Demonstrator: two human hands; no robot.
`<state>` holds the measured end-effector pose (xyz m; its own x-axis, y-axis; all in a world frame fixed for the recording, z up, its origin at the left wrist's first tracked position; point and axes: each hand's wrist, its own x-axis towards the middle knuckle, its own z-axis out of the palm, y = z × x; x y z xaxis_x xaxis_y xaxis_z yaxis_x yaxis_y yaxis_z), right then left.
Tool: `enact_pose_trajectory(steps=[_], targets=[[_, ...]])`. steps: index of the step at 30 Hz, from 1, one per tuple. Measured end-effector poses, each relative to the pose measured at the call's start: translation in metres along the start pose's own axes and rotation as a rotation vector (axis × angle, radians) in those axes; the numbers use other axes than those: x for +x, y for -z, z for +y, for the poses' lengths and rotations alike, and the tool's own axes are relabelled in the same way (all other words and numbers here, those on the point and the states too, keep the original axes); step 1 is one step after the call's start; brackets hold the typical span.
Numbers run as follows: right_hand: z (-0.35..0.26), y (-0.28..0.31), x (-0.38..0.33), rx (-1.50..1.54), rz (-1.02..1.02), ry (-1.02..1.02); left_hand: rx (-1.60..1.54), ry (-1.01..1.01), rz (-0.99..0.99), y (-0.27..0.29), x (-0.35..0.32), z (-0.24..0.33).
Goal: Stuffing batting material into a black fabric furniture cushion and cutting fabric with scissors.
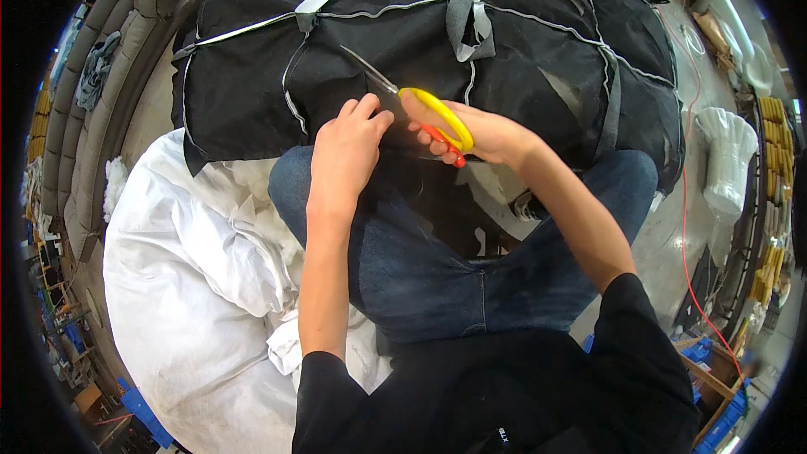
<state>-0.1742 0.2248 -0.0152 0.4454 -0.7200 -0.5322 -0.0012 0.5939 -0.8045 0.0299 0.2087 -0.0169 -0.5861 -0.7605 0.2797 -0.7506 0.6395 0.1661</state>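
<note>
My right hand (pixel 483 134) is closed round a pair of scissors (pixel 454 122) with one yellow and one red handle. The blades point up and left, slightly parted, over a large black fabric cover (pixel 530 59). Left of the scissors, my left hand (pixel 349 143) is closed in a pinch at the near part of the black fabric; its fingertips are partly hidden. White seam strips cross the cover, and grey straps (pixel 461 17) hang in loops from it. The cover lies in front of my knees and partly over my lap.
A big white stuffed bag (pixel 193 286) rests at my left, with loose white filling beside it. Farther left stands a long grey padded sofa piece (pixel 109 109). On the right a red cord (pixel 687 227) runs along the floor past a plastic-wrapped white bundle (pixel 725 160). Blue crates (pixel 723 420) sit lower right.
</note>
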Motion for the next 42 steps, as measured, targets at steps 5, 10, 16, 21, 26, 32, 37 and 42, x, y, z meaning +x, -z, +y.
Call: enact_pose_trajectory(steps=[5,10,16,21,26,32,37,42], targets=[[-0.01,0.009,-0.021,-0.014,-0.036,-0.044,-0.032,0.015,0.029,-0.001,0.0,-0.002],[-0.005,0.004,-0.032,-0.056,0.06,-0.056,-0.029,0.039,-0.053,0.003,0.0,0.001],[0.0,-0.001,-0.014,0.073,-0.016,0.068,-0.047,0.024,-0.027,0.003,0.001,0.002],[0.005,-0.003,0.026,0.181,0.092,0.117,-0.029,0.034,-0.014,0.004,0.003,0.004],[-0.002,-0.014,0.018,-0.075,0.233,0.148,-0.061,0.016,0.013,0.0,0.002,0.001],[0.018,-0.02,-0.042,-0.098,0.278,0.042,-0.121,0.082,-0.021,-0.003,0.0,0.002],[0.08,-0.001,-0.192,0.068,0.36,0.331,-0.162,0.095,-0.043,0.007,0.003,0.007],[0.173,0.035,-0.344,0.131,1.073,0.511,-0.106,0.073,-0.035,0.007,0.006,0.014]])
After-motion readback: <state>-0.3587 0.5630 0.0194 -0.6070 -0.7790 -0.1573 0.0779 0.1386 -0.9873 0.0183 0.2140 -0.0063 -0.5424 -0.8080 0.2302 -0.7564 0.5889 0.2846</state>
